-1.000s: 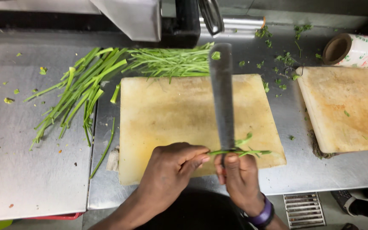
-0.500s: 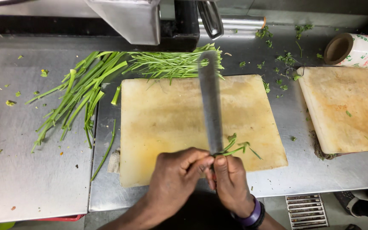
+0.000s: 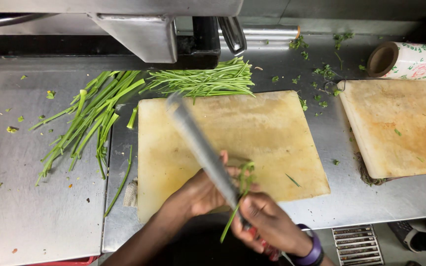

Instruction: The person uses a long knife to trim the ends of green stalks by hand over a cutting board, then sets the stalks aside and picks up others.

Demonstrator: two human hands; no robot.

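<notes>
A long knife (image 3: 198, 148) is held tight in the right hand (image 3: 267, 224), slanting up-left, with a green stalk (image 3: 240, 197) pinched beside it by the left hand (image 3: 200, 192).

From my remote seat I log a stainless steel counter (image 3: 35, 207) spanning the view, seamed into panels and scattered with green trimmings. At the back sits a steel machine housing (image 3: 144, 34) with a dark recess beneath and a curved metal handle (image 3: 231, 34). A horizontal steel pipe (image 3: 272, 32) runs behind. At lower right I note a metal floor grate (image 3: 357, 244). Lighting is even, overhead.
</notes>
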